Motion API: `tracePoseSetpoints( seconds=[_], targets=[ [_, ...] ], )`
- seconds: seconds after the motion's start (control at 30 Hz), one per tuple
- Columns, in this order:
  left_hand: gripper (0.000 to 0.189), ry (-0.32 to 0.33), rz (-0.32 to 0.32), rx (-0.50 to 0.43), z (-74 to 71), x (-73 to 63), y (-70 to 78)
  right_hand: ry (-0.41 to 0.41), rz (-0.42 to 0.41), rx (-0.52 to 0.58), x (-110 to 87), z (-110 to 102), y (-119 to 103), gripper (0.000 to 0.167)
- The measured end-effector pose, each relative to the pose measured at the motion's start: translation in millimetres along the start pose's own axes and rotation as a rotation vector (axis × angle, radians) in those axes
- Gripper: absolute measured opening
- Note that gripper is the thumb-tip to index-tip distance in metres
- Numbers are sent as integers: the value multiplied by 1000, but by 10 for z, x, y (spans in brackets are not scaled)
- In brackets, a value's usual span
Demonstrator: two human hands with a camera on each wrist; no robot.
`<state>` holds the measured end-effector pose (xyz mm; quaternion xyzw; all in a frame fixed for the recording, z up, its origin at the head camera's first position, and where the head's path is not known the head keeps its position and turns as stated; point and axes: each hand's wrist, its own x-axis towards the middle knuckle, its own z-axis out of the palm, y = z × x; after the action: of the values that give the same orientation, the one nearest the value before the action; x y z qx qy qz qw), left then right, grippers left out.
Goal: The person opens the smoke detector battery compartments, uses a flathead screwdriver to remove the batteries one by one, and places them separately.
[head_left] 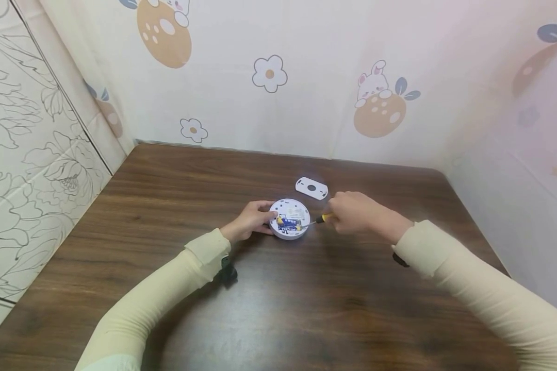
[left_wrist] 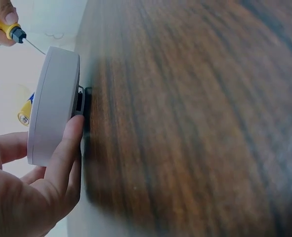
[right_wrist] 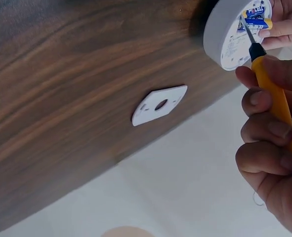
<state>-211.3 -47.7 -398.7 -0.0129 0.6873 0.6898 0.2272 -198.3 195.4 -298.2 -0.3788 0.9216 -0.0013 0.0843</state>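
My left hand (head_left: 252, 220) holds a round white smoke detector (head_left: 291, 205) by its left side, the thumb on the upper face and fingers beneath. Its back faces up. Blue and yellow batteries (right_wrist: 255, 22) lie in its compartment; in the left wrist view the yellow end of one battery (left_wrist: 24, 113) stands out above the face. My right hand (head_left: 356, 212) grips a screwdriver (right_wrist: 276, 103) with a yellow handle and black collar. The thin metal shaft reaches into the compartment, its tip at the battery end. Whether the tip touches the battery, I cannot tell.
A white mounting plate (head_left: 305, 186) with a round central hole lies just behind the detector on the dark wooden table (head_left: 190, 180). A patterned curtain (head_left: 315, 103) hangs along the table's back edge. A patterned white panel (head_left: 32, 129) stands at the left.
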Motion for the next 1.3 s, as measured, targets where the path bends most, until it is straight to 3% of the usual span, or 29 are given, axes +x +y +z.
tracePoseSetpoints(
  seconds=[0.4, 0.67, 1.03, 1.3],
  targets=[
    [46, -30, 3, -9, 17, 33, -21, 15, 46, 47, -60, 93, 32, 12],
    [46, -32, 22, -29, 15, 32, -33, 54, 25, 69, -99, 127, 38, 13],
    [44, 5, 53, -37, -15, 29, -72, 170, 26, 231, -192, 368, 97, 14],
    [44, -5, 54, -42, -5, 19, -87, 190, 93, 398, -283, 534, 168, 22]
  ],
)
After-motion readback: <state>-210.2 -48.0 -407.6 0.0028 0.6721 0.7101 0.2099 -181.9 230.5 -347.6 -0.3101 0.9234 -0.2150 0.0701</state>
